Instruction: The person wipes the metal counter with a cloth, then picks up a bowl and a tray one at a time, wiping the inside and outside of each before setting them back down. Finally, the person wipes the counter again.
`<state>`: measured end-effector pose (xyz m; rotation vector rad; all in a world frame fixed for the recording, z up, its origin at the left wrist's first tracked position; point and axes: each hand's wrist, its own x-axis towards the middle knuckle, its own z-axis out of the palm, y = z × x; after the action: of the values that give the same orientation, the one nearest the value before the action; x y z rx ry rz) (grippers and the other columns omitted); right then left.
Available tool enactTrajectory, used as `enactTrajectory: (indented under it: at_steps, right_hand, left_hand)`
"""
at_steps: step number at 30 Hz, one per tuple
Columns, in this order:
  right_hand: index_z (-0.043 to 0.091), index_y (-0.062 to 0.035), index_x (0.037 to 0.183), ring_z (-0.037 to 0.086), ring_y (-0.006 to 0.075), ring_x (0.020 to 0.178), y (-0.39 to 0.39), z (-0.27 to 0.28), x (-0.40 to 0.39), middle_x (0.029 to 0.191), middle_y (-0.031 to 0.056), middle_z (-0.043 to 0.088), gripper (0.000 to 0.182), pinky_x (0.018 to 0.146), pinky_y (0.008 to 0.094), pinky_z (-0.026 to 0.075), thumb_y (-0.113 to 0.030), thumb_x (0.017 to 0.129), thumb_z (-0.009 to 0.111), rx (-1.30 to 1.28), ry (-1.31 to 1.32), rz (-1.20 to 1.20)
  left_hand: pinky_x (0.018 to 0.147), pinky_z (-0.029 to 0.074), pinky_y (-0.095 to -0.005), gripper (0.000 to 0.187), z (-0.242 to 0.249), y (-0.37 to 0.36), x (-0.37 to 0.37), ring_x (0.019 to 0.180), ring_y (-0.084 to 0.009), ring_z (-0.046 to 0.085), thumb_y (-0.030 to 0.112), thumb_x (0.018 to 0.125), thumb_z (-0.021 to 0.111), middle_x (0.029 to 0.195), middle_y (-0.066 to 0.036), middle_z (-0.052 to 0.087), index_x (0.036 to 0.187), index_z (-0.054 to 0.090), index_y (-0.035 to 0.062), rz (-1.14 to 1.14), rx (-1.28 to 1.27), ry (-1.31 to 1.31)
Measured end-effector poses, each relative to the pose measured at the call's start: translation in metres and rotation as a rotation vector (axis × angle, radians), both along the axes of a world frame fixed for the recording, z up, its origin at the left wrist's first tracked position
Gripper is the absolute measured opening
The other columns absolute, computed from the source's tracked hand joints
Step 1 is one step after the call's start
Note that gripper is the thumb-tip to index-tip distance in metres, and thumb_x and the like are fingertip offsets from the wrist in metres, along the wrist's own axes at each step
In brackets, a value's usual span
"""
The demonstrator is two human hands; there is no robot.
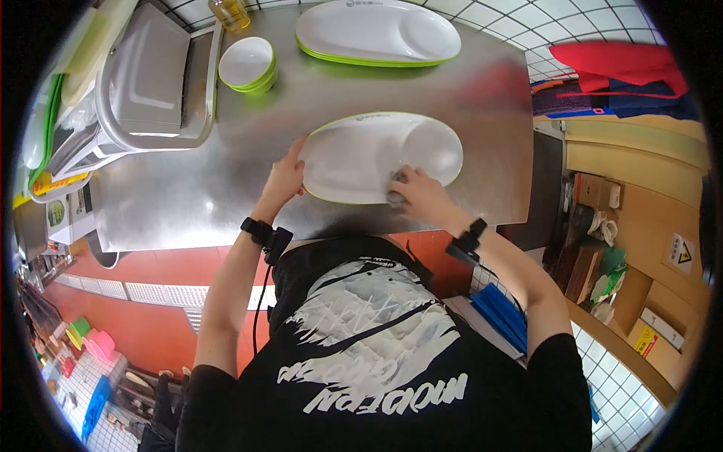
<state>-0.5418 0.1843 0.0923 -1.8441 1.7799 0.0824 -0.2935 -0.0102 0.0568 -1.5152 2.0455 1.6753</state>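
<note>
A white oval plate with a green rim (350, 158) lies on the steel table in front of me, a round section at its right end. My left hand (286, 175) grips the plate's left edge, thumb and fingers around the rim. Over the plate's lower right part is my right hand (416, 190), its fingers closed on a small greyish crumpled thing (395, 188) that touches the plate; I cannot make out exactly what it is.
Similar plates (376, 30) are stacked at the table's back, left of them nested bowls (247, 62) and a bottle of yellow liquid (230, 13). A grey-white bin (154, 75) stands at the left. Red cloth (617, 64) and cardboard boxes (595, 190) are at the right.
</note>
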Motion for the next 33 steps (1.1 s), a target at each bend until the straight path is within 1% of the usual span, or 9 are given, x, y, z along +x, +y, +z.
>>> enactTrajectory:
  at_steps: [4,8,12,14,15,18,21,28,33]
  right_hand:
    - [0.060,-0.0170,0.115,0.057,0.0375,0.107,-0.001,-0.003,-0.003,0.122,0.0158,0.050,0.045,0.079,0.0452,0.057,-0.008,0.072,0.068,0.002,0.003,-0.019]
    - [0.056,-0.0139,0.120,0.057,0.0407,0.101,-0.064,-0.038,-0.011,0.115,0.0190,0.054,0.046,0.078,0.0465,0.056,-0.008,0.075,0.068,-0.436,0.309,-0.217]
    - [0.057,-0.0148,0.119,0.058,0.0400,0.101,-0.091,-0.032,-0.023,0.116,0.0168,0.055,0.046,0.081,0.0476,0.055,-0.008,0.075,0.069,-0.381,0.156,-0.387]
    - [0.057,-0.0163,0.120,0.058,0.0380,0.102,-0.081,-0.029,-0.018,0.118,0.0114,0.056,0.047,0.085,0.0473,0.054,-0.009,0.075,0.070,-0.344,0.031,-0.127]
    - [0.061,-0.0182,0.116,0.056,0.0351,0.104,-0.070,-0.025,-0.011,0.118,0.0058,0.057,0.044,0.086,0.0456,0.054,-0.009,0.074,0.069,-0.261,-0.017,-0.128]
    - [0.064,-0.0190,0.112,0.055,0.0333,0.106,-0.025,-0.018,-0.021,0.120,0.0037,0.058,0.041,0.086,0.0435,0.054,-0.006,0.074,0.068,-0.103,-0.060,0.123]
    - [0.066,-0.0197,0.110,0.054,0.0329,0.107,-0.003,0.008,-0.039,0.120,0.0028,0.058,0.042,0.086,0.0415,0.054,-0.001,0.072,0.067,0.005,-0.106,0.039]
    - [0.063,-0.0185,0.117,0.053,0.0357,0.110,0.000,0.012,-0.047,0.126,0.0070,0.054,0.047,0.091,0.0437,0.052,-0.001,0.074,0.067,-0.032,-0.014,-0.064]
    - [0.051,-0.0140,0.129,0.050,0.0427,0.117,-0.030,-0.034,0.044,0.131,0.0190,0.048,0.055,0.096,0.0481,0.050,-0.014,0.078,0.070,-0.219,-0.221,-0.046]
  left_hand:
    - [0.057,0.058,-0.0417,0.062,-0.006,0.006,0.000,0.053,-0.0288,0.067,0.007,0.094,0.040,0.082,-0.025,0.069,0.153,0.029,0.0226,-0.020,-0.038,0.063]
    - [0.061,0.058,-0.0448,0.062,-0.004,0.004,-0.002,0.054,-0.0305,0.068,0.005,0.093,0.040,0.079,-0.025,0.068,0.152,0.028,0.0196,-0.086,-0.088,-0.015]
    - [0.062,0.058,-0.0462,0.063,0.002,0.007,-0.009,0.054,-0.0314,0.067,0.004,0.093,0.040,0.073,-0.024,0.067,0.153,0.027,0.0203,-0.102,-0.108,-0.042]
    - [0.063,0.058,-0.0466,0.063,-0.006,0.008,-0.009,0.053,-0.0315,0.067,0.004,0.094,0.039,0.071,-0.023,0.066,0.153,0.026,0.0203,-0.038,-0.198,-0.073]
    - [0.063,0.058,-0.0466,0.063,-0.007,0.009,-0.008,0.053,-0.0315,0.067,0.004,0.094,0.039,0.071,-0.023,0.066,0.153,0.026,0.0203,-0.034,-0.194,-0.070]
    - [0.062,0.058,-0.0464,0.061,-0.007,0.010,-0.005,0.053,-0.0316,0.067,0.004,0.095,0.038,0.070,-0.023,0.066,0.152,0.028,0.0201,0.024,-0.185,-0.008]
    - [0.063,0.058,-0.0463,0.059,-0.008,0.009,-0.005,0.052,-0.0312,0.066,0.004,0.095,0.038,0.070,-0.024,0.065,0.151,0.031,0.0197,0.048,-0.177,0.046]
    - [0.040,0.051,-0.0344,0.059,0.000,-0.001,0.001,0.045,-0.0199,0.062,0.007,0.098,0.040,0.072,-0.018,0.066,0.153,0.031,0.0260,0.135,0.106,0.087]
    - [0.036,0.047,-0.0338,0.059,0.005,0.005,-0.003,0.042,-0.0189,0.059,0.008,0.100,0.041,0.073,-0.018,0.065,0.154,0.029,0.0284,0.138,0.097,0.067]
